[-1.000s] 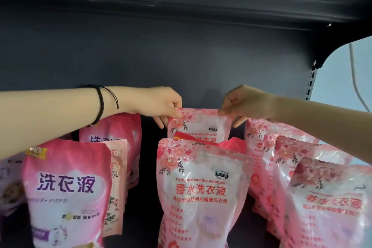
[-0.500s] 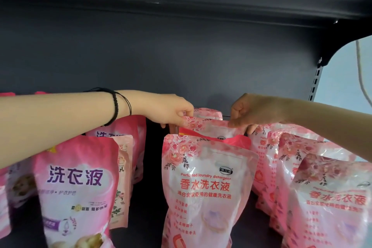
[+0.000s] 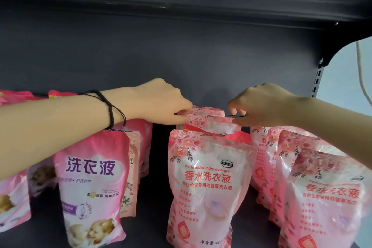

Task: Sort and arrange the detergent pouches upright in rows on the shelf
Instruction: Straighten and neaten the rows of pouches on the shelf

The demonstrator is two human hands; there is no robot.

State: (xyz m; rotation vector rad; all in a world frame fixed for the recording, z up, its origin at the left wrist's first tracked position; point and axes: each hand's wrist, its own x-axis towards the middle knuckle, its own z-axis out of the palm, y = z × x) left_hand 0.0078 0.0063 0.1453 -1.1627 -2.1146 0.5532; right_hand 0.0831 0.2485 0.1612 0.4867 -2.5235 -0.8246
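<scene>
Pink floral rear pouch (image 3: 209,121) stands in the middle row on the shelf (image 3: 149,217), mostly hidden behind the front pouch (image 3: 209,183). My left hand (image 3: 159,104) pinches its top corner. My right hand (image 3: 261,106) curls at the other corner, and I cannot tell if it grips.

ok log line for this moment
left hand: pinches top-left corner of pink floral plastic detergent pouch in middle row | right hand: at its top-right corner, hold unclear
</scene>
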